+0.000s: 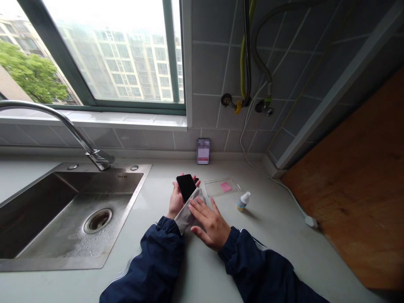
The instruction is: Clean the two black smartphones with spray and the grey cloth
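A: What's in the left hand (176, 203)?

B: A black-glass, rectangular phone (185, 186), dark face up, held over the pale, smooth worktop (284, 235), right of the stainless-steel sink (126, 225). Hand closed about it from below, fingertips showing past the far edge. Likely cradled so the glass lies exposed yet backed.

A: Right hand (213, 225)?

B: Flat, fingers stretched, thumb apart, laid on a soft grey fabric cloth (186, 215). Cloth covers the phone's near end and reaches the left wrist. A flat hand should spread pressure evenly, I judge. Hands together, cloth and phone between.

A: Nearby?

B: Small white plastic bottle (243, 202), blue-and-yellow label, upright, handy for the right side. Just beyond, a clear, flat plastic case (213, 188) with a pink square (225, 187) in or on it; cannot tell which.

A: At the grey-tiled wall (217, 136)?

B: Slim, dark-edged second phone (203, 151), screen lit, leaning upright. Probably propped to face the person.
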`<action>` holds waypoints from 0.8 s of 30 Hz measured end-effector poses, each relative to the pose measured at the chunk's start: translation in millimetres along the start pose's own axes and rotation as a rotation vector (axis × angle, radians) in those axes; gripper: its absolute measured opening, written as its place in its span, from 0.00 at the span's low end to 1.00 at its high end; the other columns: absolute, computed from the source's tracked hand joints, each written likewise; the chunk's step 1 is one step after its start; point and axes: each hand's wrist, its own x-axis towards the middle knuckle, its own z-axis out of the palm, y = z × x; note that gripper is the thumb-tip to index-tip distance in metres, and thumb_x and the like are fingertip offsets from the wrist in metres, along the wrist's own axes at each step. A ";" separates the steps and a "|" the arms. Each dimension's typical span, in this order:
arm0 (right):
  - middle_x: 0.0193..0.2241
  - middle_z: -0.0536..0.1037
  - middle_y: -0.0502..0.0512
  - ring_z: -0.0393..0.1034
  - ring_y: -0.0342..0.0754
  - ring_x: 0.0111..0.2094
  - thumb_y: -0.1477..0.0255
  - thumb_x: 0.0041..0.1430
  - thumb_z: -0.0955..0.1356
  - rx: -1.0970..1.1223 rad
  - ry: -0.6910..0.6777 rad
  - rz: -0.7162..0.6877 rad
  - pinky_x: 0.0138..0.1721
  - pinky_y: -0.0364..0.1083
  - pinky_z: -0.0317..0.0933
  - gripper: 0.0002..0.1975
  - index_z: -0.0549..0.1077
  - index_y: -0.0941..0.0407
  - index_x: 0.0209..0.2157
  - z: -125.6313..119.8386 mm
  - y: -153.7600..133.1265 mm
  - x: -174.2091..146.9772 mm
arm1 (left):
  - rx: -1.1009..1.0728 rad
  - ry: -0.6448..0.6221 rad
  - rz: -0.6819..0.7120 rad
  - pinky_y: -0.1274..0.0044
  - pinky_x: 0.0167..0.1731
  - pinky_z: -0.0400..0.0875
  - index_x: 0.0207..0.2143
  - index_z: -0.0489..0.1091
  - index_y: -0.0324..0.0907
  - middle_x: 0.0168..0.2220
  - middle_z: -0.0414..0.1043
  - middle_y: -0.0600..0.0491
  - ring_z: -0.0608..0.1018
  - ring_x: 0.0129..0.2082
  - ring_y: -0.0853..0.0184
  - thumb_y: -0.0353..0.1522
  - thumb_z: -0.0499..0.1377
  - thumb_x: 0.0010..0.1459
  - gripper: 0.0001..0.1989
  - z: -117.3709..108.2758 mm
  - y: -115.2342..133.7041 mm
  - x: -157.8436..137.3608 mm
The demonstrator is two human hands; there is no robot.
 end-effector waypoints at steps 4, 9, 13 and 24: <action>0.72 0.48 0.62 0.43 0.61 0.72 0.51 0.73 0.54 -0.023 0.043 0.097 0.68 0.72 0.41 0.37 0.42 0.55 0.74 7.1 9.8 -1.1 | 0.027 -0.005 -0.087 0.61 0.59 0.67 0.71 0.51 0.55 0.64 0.67 0.47 0.76 0.58 0.55 0.49 0.47 0.70 0.30 6.4 -20.6 -6.8; 0.72 0.47 0.62 0.44 0.62 0.72 0.50 0.73 0.52 -0.032 0.151 0.238 0.67 0.72 0.44 0.37 0.35 0.52 0.74 7.6 24.1 -0.7 | 0.086 -0.008 -0.103 0.68 0.66 0.59 0.70 0.57 0.46 0.62 0.70 0.46 0.72 0.62 0.58 0.44 0.52 0.70 0.30 17.4 -47.4 -18.0; 0.73 0.44 0.61 0.38 0.62 0.73 0.50 0.73 0.51 -0.026 0.255 0.308 0.67 0.70 0.44 0.37 0.33 0.52 0.74 3.5 28.5 0.5 | 0.185 -0.089 -0.110 0.68 0.68 0.55 0.65 0.66 0.41 0.62 0.70 0.47 0.68 0.65 0.57 0.39 0.54 0.69 0.25 18.3 -56.9 -21.7; 0.73 0.46 0.62 0.38 0.62 0.73 0.49 0.72 0.53 -0.029 0.125 0.085 0.68 0.70 0.39 0.39 0.39 0.56 0.74 0.5 15.3 0.1 | 0.104 -0.116 -0.047 0.61 0.63 0.62 0.71 0.53 0.52 0.61 0.71 0.45 0.75 0.59 0.55 0.47 0.52 0.69 0.31 19.7 -40.2 -20.8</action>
